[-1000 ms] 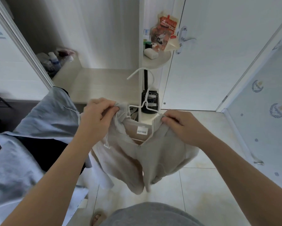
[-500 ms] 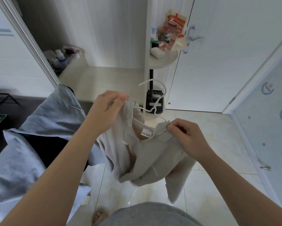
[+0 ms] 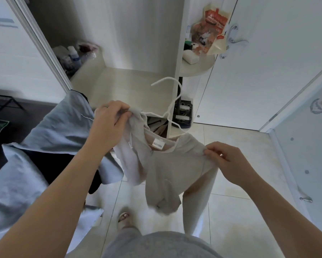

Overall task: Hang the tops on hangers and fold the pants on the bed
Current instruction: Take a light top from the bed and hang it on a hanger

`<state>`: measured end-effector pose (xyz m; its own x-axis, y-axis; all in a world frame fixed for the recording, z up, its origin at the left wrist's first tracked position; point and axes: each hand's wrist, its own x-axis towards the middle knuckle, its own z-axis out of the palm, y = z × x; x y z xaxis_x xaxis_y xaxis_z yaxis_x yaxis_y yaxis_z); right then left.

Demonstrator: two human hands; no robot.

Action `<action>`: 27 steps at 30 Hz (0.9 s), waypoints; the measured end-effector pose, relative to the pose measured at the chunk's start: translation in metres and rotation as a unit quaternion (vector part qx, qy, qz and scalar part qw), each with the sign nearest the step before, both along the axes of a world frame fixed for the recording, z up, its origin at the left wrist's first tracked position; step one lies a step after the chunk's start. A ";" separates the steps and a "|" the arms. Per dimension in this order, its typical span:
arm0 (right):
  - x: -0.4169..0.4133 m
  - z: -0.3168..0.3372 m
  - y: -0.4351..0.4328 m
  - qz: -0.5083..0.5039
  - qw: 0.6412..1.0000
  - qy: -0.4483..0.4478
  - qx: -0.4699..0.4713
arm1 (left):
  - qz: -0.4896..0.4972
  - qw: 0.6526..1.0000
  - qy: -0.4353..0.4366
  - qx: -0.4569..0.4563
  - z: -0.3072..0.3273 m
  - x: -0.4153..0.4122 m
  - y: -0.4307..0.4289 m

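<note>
- A white door stands on the right, beside an open wardrobe whose pale shelf lies behind the hands.
- Blue-grey cloth hangs in folds at the left, partly over something dark.
- The beige top is held up in the air in front of the person, above the tiled floor, with its sleeves hanging down.
- The left hand pinches the top's left shoulder, bunched at one end of the hanger.
- The right hand pinches the right shoulder seam between thumb and fingertips.
- The white hanger sits partly inside the neckline, its hook rising clear above the collar.
- A white label shows inside the neck.
</note>
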<state>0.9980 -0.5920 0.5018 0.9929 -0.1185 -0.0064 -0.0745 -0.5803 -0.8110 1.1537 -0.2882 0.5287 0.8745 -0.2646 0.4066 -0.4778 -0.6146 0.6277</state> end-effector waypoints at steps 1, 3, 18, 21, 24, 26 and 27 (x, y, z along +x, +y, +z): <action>0.007 0.001 0.002 0.004 1.000 0.005 -0.009 | 0.002 1.000 0.006 0.004 -0.002 0.008 0.002; 0.022 0.006 0.011 0.017 1.000 0.019 -0.005 | 0.014 1.000 0.023 0.010 -0.007 0.024 0.005; 0.208 0.087 0.107 -0.067 0.911 -0.030 0.407 | -0.096 0.980 0.148 -0.088 0.027 0.155 0.031; 0.256 0.112 0.124 -0.019 0.890 -0.050 0.454 | -0.135 0.975 0.155 -0.089 0.049 0.173 0.047; 0.303 0.135 0.146 0.003 0.891 -0.093 0.445 | -0.157 0.974 0.138 -0.088 0.074 0.193 0.064; 0.331 0.151 0.160 0.018 0.899 -0.124 0.421 | -0.167 0.975 0.118 -0.089 0.092 0.206 0.071; 0.345 0.159 0.167 0.030 0.902 -0.136 0.409 | -0.170 0.975 0.112 -0.090 0.100 0.213 0.074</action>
